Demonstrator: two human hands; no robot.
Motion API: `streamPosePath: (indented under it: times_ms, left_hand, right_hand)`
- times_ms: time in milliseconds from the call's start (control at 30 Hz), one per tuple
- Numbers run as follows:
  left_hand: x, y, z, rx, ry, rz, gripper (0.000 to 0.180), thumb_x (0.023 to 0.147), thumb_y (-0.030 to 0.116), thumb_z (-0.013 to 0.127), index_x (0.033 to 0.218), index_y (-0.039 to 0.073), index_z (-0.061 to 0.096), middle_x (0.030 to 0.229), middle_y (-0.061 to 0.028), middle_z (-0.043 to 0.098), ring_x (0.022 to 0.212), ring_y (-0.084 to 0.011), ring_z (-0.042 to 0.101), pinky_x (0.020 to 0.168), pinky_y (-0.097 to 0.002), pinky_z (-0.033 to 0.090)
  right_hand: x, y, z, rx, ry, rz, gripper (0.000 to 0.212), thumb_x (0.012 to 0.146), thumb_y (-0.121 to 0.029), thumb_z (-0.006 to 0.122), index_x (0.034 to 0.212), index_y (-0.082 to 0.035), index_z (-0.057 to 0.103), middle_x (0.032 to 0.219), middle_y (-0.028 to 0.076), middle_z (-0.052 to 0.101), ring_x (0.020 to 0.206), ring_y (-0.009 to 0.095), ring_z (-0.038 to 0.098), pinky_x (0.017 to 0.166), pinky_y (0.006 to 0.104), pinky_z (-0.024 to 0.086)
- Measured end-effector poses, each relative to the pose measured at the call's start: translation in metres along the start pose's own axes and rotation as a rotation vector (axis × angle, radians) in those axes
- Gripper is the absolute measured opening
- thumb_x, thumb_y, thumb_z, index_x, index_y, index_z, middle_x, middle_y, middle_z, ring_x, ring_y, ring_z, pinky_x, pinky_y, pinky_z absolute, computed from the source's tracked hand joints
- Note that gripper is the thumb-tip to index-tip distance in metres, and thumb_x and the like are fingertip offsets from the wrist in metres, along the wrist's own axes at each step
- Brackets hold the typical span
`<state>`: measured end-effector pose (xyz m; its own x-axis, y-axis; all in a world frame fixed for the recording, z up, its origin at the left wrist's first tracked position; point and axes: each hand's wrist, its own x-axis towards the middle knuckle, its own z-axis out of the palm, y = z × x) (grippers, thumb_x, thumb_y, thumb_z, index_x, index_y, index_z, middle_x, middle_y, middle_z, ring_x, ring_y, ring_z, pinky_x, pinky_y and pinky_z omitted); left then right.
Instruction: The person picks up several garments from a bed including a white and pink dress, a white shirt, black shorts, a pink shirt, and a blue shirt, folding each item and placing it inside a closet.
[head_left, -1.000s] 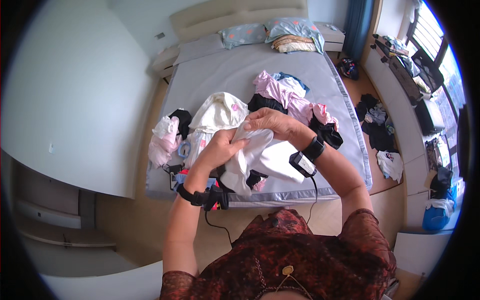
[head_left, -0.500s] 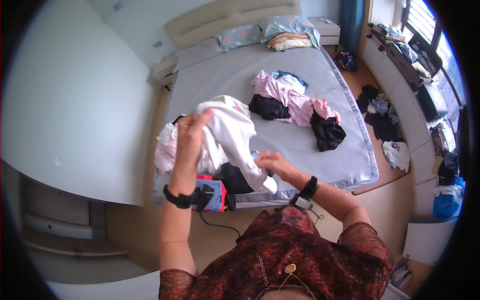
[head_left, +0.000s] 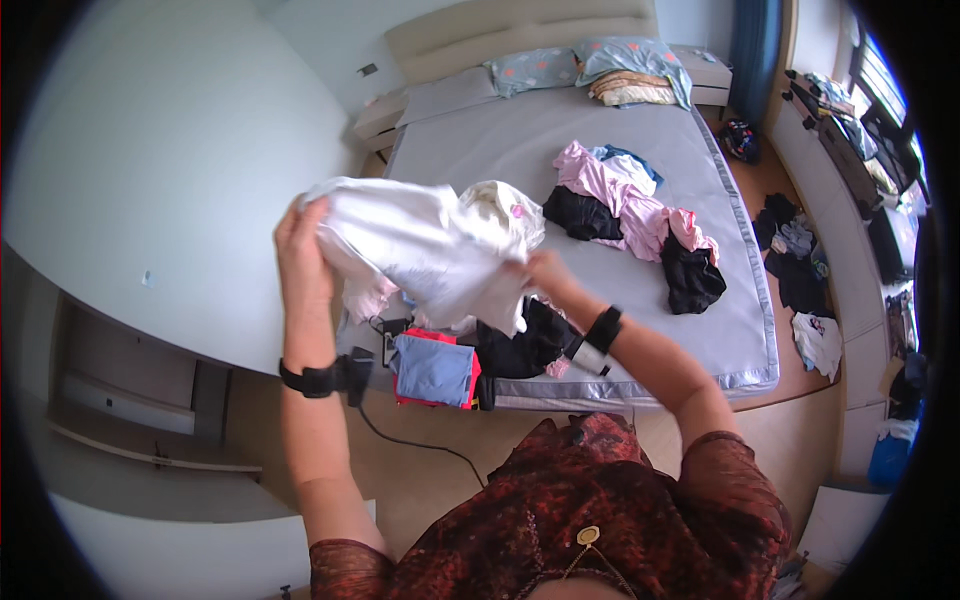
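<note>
A white garment with a small pink print is stretched in the air between my hands, above the near left part of the bed. My left hand is closed on its left end. My right hand, slightly blurred, pinches its right edge. Under and behind it, a pale pink garment is partly hidden. Nearer to me on the bed edge lie a folded blue-grey garment on a red one, and a crumpled black garment beside them.
Pink, black and blue clothes lie heaped on the grey mattress. Pillows and folded bedding are at the headboard. More clothes lie on the floor to the right. A cable hangs from my left wrist strap.
My left hand has moved left, and the white garment has gone from hanging bunched to spread wide between both hands. The head view has shifted left, uncovering the folded blue-grey garment.
</note>
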<state>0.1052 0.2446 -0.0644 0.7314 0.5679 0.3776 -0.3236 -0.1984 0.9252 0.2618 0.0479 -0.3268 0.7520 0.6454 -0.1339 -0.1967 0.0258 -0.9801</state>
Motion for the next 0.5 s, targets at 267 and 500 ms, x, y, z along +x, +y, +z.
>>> streamPosePath:
  times_ms: [267, 500]
  left_hand:
    - [0.004, -0.005, -0.092, 0.252, 0.089, -0.033, 0.023, 0.087, 0.011, 0.056, 0.101, -0.007, 0.062, 0.089, -0.0067, 0.063, 0.08, -0.0131, 0.058, 0.073, -0.0253, 0.045]
    - [0.003, -0.013, -0.133, 0.355, 0.155, -0.001, 0.027, 0.089, 0.015, 0.055, 0.104, -0.007, 0.062, 0.092, -0.0066, 0.063, 0.083, -0.0127, 0.056, 0.077, -0.024, 0.043]
  right_hand:
    - [0.033, -0.175, -0.062, -0.527, 0.273, -0.623, 0.031, 0.084, -0.029, 0.061, 0.094, -0.001, 0.065, 0.077, 0.018, 0.065, 0.069, 0.026, 0.064, 0.066, 0.0348, 0.048]
    - [0.032, -0.241, -0.053, -0.737, 0.208, -0.828, 0.026, 0.083, -0.027, 0.058, 0.094, -0.005, 0.067, 0.082, 0.016, 0.065, 0.076, 0.03, 0.064, 0.071, 0.0364, 0.048]
